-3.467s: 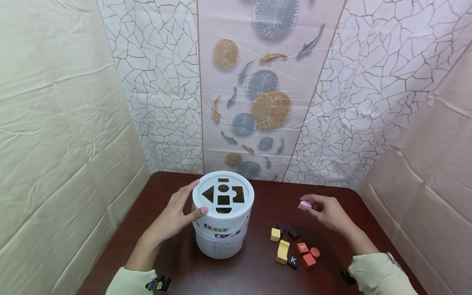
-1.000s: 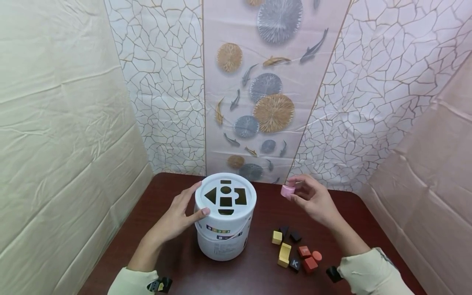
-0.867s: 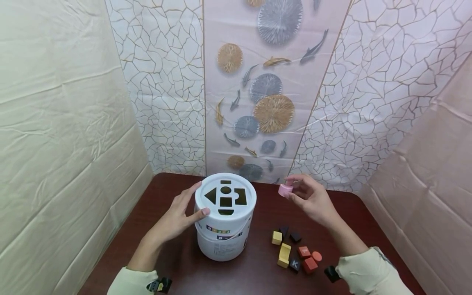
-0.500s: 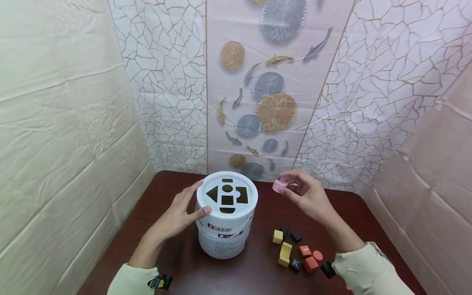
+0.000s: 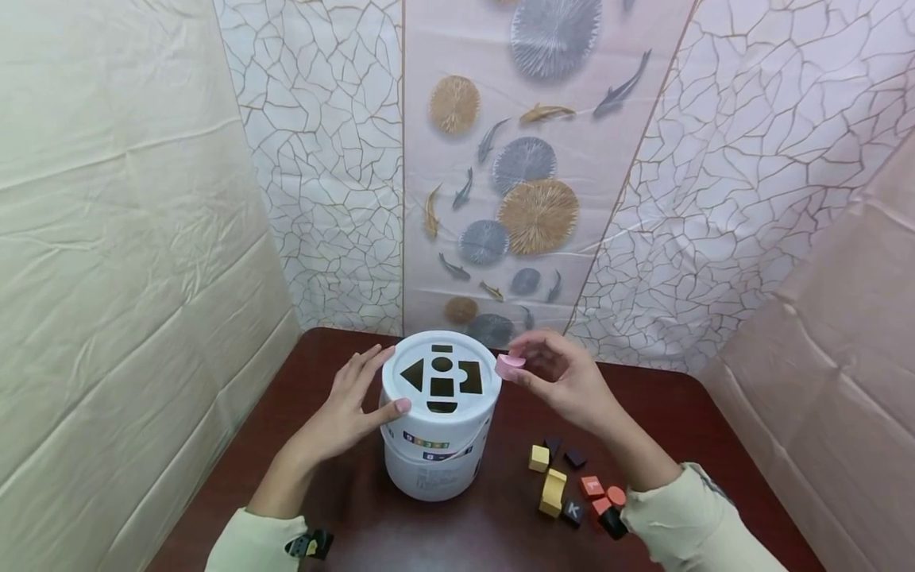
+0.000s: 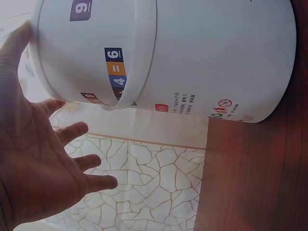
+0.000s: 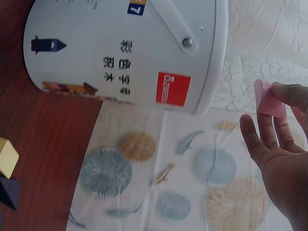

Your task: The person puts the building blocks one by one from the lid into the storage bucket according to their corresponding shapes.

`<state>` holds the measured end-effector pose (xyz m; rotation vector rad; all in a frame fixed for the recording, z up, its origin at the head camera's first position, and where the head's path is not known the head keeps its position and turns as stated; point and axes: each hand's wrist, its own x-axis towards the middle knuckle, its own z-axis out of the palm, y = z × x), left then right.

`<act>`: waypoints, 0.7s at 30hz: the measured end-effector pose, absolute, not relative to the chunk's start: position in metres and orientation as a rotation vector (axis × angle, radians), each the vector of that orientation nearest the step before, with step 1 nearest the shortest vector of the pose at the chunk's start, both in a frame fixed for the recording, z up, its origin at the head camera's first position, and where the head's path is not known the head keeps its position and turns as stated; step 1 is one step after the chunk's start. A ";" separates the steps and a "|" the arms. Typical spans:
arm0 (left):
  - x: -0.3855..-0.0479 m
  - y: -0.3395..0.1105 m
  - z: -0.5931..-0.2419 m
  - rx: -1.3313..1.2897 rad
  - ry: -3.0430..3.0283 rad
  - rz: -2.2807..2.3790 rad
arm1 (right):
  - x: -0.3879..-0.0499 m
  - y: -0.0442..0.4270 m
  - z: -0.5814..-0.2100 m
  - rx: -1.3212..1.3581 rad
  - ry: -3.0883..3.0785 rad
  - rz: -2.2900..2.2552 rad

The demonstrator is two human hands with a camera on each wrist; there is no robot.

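Cream cloth [image 5: 129, 278] hangs leftmost; next I see the left hand [image 5: 346, 409], fingers spread, touching the lid [image 5: 468, 403] of a white bucket [image 5: 429, 475]. Beside it, a pink block [image 5: 508, 366] is pinched in the fingers of the right hand [image 5: 565, 383]; loose blocks [image 5: 552, 494] lie on the table [image 5: 386, 532].

Pink block [image 5: 510, 367], white bucket [image 5: 431, 425], yellow cube [image 5: 539, 459], red-brown table [image 5: 500, 528]; white backdrop [image 5: 336, 159], gold-cracked pattern
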<state>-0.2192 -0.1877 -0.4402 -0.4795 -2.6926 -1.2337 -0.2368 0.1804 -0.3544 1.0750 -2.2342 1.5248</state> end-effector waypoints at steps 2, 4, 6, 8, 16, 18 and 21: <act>-0.219 -0.188 -0.440 -0.471 -2.698 -1.228 | -0.236 0.176 -0.354 1.079 -2.249 1.510; -0.219 -0.188 -0.439 -0.469 -2.704 -1.225 | -0.236 0.172 -0.354 1.085 -2.258 1.503; -0.219 -0.188 -0.439 -0.468 -2.712 -1.217 | -0.236 0.167 -0.355 1.093 -2.267 1.493; -0.219 -0.187 -0.438 -0.466 -2.717 -1.216 | -0.236 0.163 -0.355 1.106 -2.269 1.487; -0.218 -0.188 -0.439 -0.456 -2.726 -1.217 | -0.239 0.146 -0.359 1.167 -2.267 1.492; -0.219 -0.188 -0.439 -0.455 -2.730 -1.222 | -0.238 0.143 -0.359 1.187 -2.272 1.497; -0.219 -0.188 -0.439 -0.456 -2.729 -1.227 | -0.238 0.137 -0.360 1.211 -2.279 1.497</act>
